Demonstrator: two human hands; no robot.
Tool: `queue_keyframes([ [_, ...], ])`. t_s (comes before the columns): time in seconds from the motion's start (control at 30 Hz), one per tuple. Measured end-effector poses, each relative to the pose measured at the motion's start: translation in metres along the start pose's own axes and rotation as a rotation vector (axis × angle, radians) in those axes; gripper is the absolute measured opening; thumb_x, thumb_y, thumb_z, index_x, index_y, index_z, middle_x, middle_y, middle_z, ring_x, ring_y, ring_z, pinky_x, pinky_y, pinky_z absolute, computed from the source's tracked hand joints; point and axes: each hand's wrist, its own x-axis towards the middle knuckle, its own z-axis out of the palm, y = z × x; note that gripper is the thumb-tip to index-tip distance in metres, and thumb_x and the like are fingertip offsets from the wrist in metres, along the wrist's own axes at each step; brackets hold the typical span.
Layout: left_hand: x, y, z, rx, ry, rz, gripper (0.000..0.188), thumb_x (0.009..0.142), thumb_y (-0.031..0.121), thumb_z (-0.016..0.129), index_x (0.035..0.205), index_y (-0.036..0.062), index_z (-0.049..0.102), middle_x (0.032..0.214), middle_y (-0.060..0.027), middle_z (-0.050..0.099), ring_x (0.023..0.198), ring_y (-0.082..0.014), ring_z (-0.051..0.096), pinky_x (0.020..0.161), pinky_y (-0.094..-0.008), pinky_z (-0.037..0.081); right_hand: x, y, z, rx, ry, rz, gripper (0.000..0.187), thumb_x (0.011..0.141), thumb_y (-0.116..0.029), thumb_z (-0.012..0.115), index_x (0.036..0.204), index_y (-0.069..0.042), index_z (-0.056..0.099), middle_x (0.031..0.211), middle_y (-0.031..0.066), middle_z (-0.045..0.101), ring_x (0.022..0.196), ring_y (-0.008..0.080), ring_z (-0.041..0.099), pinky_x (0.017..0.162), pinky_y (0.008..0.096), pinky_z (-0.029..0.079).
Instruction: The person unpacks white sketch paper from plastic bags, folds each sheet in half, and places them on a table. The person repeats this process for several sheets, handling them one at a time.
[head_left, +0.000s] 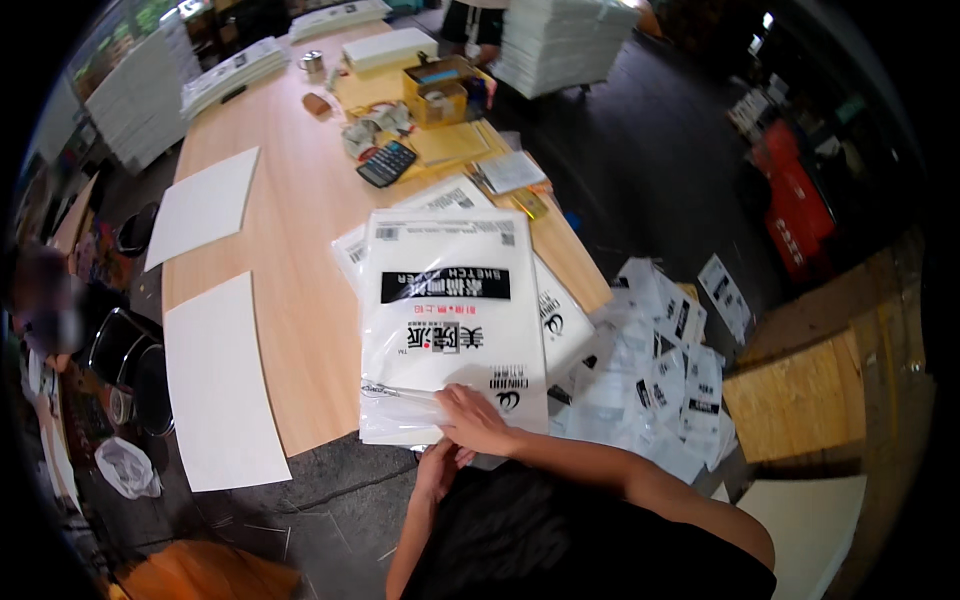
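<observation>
Black-shirted torso (540,535) nearest cam, facing table (300,270). R hand (474,418) rests on near end of plastic-wrapped paper pack (450,240); L hand (437,470) just below, by same edge. Can't tell if either one's pinching the film. Pack lies atop other wrapped packs (562,315). Beyond: calc. (387,163) & yellow box (452,112). L table edge: 2 white sheets (222,390). Lower R: heap w/ printed plastic bags (655,385).
</observation>
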Motion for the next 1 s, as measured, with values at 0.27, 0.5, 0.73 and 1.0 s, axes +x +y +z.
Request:
queue_keyframes([
  [0.27, -0.007, -0.009, 0.054, 0.042, 0.179, 0.252, 0.031, 0.096, 0.021, 0.052, 0.112, -0.0061, 0.055, 0.096, -0.0187, 0.067, 0.084, -0.0287, 0.069, 0.077, -0.0414, 0.058, -0.156, 0.075, -0.061, -0.293, 0.153, 0.515, 0.063, 0.077, -0.019, 0.064, 0.133, 0.0, 0.043, 0.126, 0.0268, 0.052, 0.116, 0.0438, 0.051, 0.095, 0.0511, 0.043],
  [0.5, -0.007, -0.028, 0.071, 0.212, 0.3, 0.545, 0.033, 0.093, 0.017, 0.05, 0.111, -0.0101, 0.057, 0.101, -0.021, 0.067, 0.088, -0.0315, 0.069, 0.077, -0.0441, 0.06, -0.16, 0.105, -0.083, 0.052, 0.244, 0.405, 0.025, 0.087, -0.015, 0.053, 0.109, -0.005, 0.058, 0.104, 0.0166, 0.065, 0.09, 0.0405, 0.062, 0.076, 0.0485, 0.051],
  [0.73, -0.03, -0.015, 0.077, 0.37, 0.379, 0.611, 0.034, 0.086, 0.013, 0.051, 0.11, -0.0105, 0.058, 0.097, -0.0194, 0.068, 0.083, -0.032, 0.07, 0.076, -0.044, 0.06, -0.139, 0.142, -0.111, 0.337, 0.144, 0.031, 0.022, 0.086, -0.014, 0.06, 0.102, 0.0, 0.066, 0.092, 0.0187, 0.067, 0.084, 0.039, 0.064, 0.072, 0.0441, 0.052],
  [1.0, -0.038, -0.029, 0.083, 0.401, 0.368, 0.629, 0.031, 0.093, 0.016, 0.053, 0.112, -0.008, 0.058, 0.09, -0.019, 0.069, 0.078, -0.0288, 0.071, 0.074, -0.0412, 0.06, -0.114, 0.14, -0.103, 0.506, 0.382, 0.119, 0.012, 0.084, -0.003, 0.054, 0.093, -0.001, 0.061, 0.081, 0.0152, 0.064, 0.081, 0.0368, 0.065, 0.073, 0.0401, 0.051],
])
